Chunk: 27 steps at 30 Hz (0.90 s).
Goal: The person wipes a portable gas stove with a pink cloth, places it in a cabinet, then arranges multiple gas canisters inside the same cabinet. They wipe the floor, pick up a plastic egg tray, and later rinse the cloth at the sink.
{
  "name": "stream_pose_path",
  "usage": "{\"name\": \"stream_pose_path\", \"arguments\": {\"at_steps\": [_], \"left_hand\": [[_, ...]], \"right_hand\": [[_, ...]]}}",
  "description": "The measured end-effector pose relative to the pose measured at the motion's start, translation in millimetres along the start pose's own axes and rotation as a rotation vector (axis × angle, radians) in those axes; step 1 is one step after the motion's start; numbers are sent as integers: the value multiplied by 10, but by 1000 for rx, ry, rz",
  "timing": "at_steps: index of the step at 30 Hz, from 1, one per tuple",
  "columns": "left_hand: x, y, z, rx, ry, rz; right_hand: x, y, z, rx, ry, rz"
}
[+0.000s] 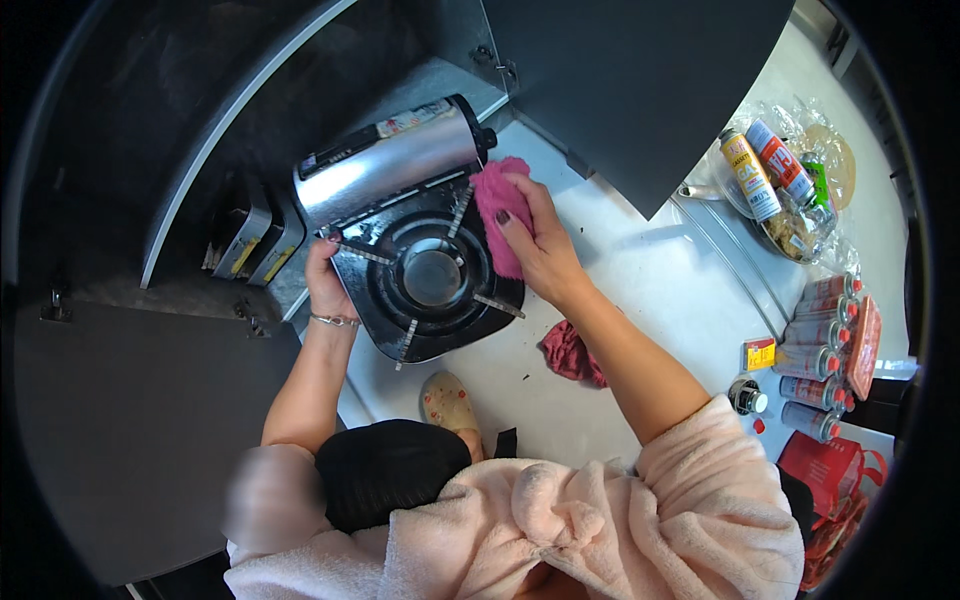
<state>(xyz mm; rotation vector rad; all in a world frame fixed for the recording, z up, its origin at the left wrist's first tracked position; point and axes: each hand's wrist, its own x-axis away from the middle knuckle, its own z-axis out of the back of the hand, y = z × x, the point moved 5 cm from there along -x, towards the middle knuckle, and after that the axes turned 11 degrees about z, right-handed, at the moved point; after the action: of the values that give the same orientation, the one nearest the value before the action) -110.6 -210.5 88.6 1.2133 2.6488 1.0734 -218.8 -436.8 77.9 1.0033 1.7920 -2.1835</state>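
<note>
A portable gas stove (433,277) with a black burner plate and a silver cylinder cover is held tilted in front of me, partly within the cabinet opening. My left hand (328,281) grips its left edge, the thumb on the top near a pan support. My right hand (541,247) holds a pink fluffy cloth (501,217) against the stove's right side, beside the silver cover. Below my right forearm a dark red cloth (571,352) lies crumpled on the floor.
Open dark cabinet doors (622,82) flank the stove. Inside at left stand two narrow items (274,236). On the right are gas canisters (814,360), a plastic bag (840,142) with two more cans, a round metal item (748,396) and a red bag (821,469).
</note>
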Motion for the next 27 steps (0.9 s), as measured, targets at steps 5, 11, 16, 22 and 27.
{"name": "stream_pose_path", "arguments": {"at_steps": [5,11,16,22,27], "left_hand": [[63,226,104,-48,81,-117],[24,348,292,-30,194,-195],[-43,437,857,-14,-130,-46],[-37,86,531,-28,-165,9],[11,-2,311,-90,28,5]], "right_hand": [[212,-144,9,-69,-263,-26],[185,-183,201,-496,-194,-148],[-274,-443,457,-825,97,-238],[-521,-799,85,-81,6,264],[-373,-542,9,-141,21,133]]}}
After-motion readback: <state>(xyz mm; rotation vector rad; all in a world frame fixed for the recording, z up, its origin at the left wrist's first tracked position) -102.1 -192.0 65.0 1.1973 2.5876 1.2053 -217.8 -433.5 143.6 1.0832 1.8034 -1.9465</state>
